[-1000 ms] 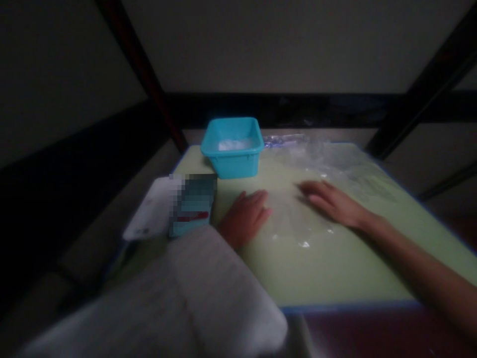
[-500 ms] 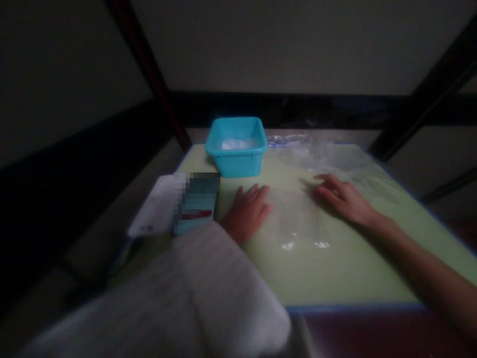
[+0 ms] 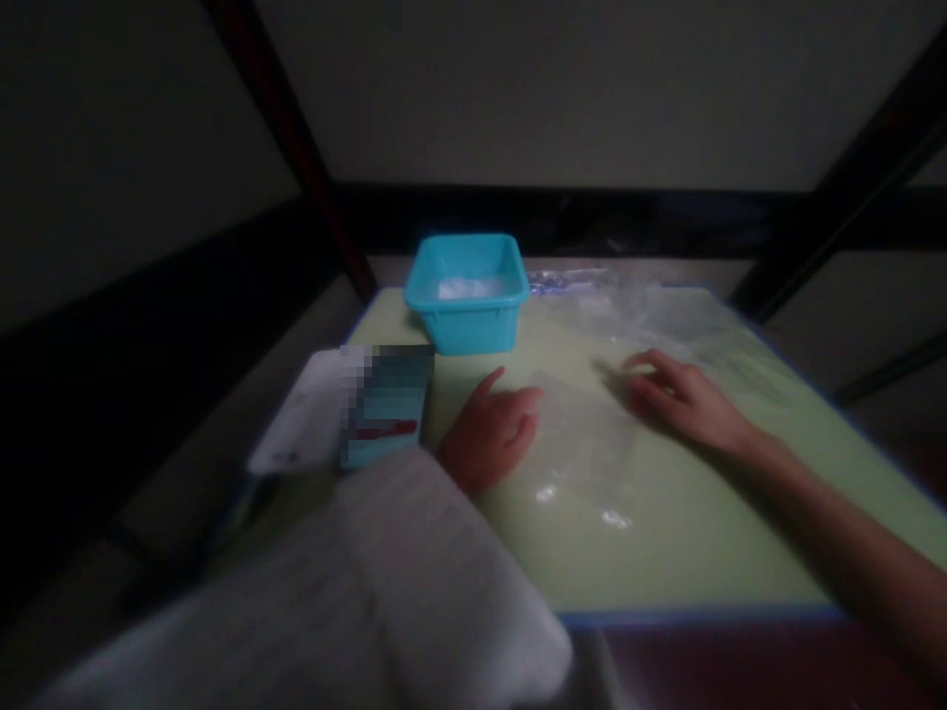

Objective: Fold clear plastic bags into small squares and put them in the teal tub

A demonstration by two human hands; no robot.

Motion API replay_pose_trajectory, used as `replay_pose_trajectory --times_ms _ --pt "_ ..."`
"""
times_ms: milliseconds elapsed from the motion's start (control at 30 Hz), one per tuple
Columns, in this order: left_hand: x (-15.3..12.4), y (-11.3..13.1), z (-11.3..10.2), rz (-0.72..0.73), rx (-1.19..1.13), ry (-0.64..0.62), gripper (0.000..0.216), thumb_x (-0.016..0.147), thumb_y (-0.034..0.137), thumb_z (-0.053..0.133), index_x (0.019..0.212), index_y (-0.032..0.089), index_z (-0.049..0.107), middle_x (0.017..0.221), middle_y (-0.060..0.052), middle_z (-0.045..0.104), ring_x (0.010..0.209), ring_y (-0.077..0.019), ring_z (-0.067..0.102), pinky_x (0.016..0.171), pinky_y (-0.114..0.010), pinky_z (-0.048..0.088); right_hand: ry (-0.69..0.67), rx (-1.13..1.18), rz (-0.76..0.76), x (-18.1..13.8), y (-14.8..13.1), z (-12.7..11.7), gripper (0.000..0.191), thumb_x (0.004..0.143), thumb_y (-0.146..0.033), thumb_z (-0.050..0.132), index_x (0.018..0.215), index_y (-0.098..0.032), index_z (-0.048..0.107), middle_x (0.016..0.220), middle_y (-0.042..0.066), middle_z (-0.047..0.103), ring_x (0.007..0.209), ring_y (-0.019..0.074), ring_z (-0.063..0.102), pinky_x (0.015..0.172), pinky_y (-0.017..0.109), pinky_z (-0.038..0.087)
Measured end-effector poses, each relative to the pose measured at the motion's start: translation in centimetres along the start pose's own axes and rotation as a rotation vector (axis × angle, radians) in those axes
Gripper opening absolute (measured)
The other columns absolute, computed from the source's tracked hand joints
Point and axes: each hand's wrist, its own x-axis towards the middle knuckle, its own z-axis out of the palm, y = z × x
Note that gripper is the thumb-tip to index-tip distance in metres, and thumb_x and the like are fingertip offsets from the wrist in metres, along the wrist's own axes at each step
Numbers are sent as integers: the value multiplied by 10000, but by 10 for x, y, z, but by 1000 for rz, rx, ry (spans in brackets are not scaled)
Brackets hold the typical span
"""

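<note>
A clear, flat plastic sheet or bag lies slightly turned on the pale yellow-green tabletop, between my two hands. My left hand, coming out of a light grey sleeve, is at the sheet's left edge. Its fingers and thumb are apart; whether the fingertips touch the plastic is unclear. Just off the upper right of the sheet hovers my right hand, palm down and bare-armed. The fingers there are loosely bent, with a gap between thumb and forefinger, and nothing shows between them.
A turquoise plastic basin with whitish contents stands at the back left. Crumpled clear plastic covers the back right. Left of my hand lie a white flat item and a partly pixelated greenish case bearing a red mark.
The clear sheet has turned, its near edge swinging left and toward me. My left hand has rolled and its little finger has lifted. The right hand has barely moved.
</note>
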Motion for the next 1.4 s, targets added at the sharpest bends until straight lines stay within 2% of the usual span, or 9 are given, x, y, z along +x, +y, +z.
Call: replay_pose_trajectory --times_ms 433,767,833,900,967,1067,1167,1267,1400 --pt "1 -4 -2 27 73 -24 254 880 182 408 1104 185 527 943 -25 707 881 -164 655 1123 -483 235 -86 113 5 -3 -3 0 245 901 -452 447 876 -214 497 635 3 644 519 140 561 458 233 386" --pt "1 -2 -1 -37 106 -128 367 894 175 381 1260 149 405 1181 -82 627 1167 -208 530 1150 -520 107 -414 257 -121 -9 -13 4 211 891 -397 491 891 -190 531 712 28 664 638 157 611 600 301 491" --pt "1 -1 -2 -48 96 -122 374 889 168 380 1263 156 396 1185 -76 628 1166 -206 531 1149 -525 101 -382 196 -150 -9 -13 6 215 876 -404 518 878 -192 550 680 15 641 606 151 594 565 286 479" --pt "2 -1 -4 -67 97 -87 376 882 151 370 1257 161 401 1130 -66 656 1125 -198 558 1148 -517 115 -241 96 -192 -7 -11 8 208 859 -402 548 873 -196 566 674 8 620 607 152 584 567 284 477" --pt "2 -1 -5 -94 119 -49 369 873 139 364 1237 156 421 1047 -61 686 1067 -197 591 1143 -512 137 -96 20 -258 -5 -9 11 220 839 -398 583 930 -198 574 783 34 644 720 179 615 668 320 504" --pt "3 -3 -5 -120 160 -30 335 870 141 362 1192 141 457 963 -62 706 1007 -202 620 1136 -509 159 -91 -70 -376 -2 -4 16 461 795 -439 636 1170 -200 516 1146 113 614 1045 260 585 908 440 457" --pt "3 -4 -4 -123 179 -41 318 870 144 368 1172 141 467 940 -57 713 994 -203 627 1131 -511 171 -225 -224 -437 -1 5 19 773 777 -520 631 1405 -211 302 1404 158 433 1269 321 426 1055 583 266" --pt "3 -2 -5 -134 187 -48 313 865 142 377 1165 146 469 947 -52 714 1002 -203 626 1130 -509 180 -304 -348 -427 -1 13 18 920 771 -588 603 1473 -207 148 1496 180 279 1365 341 263 1084 630 110" --pt "4 0 -6 -145 195 -55 302 866 141 375 1150 145 478 958 -51 714 1001 -197 629 1133 -496 178 -348 -395 -404 -1 18 14 992 759 -628 588 1490 -200 72 1524 178 195 1391 337 177 1098 612 61"
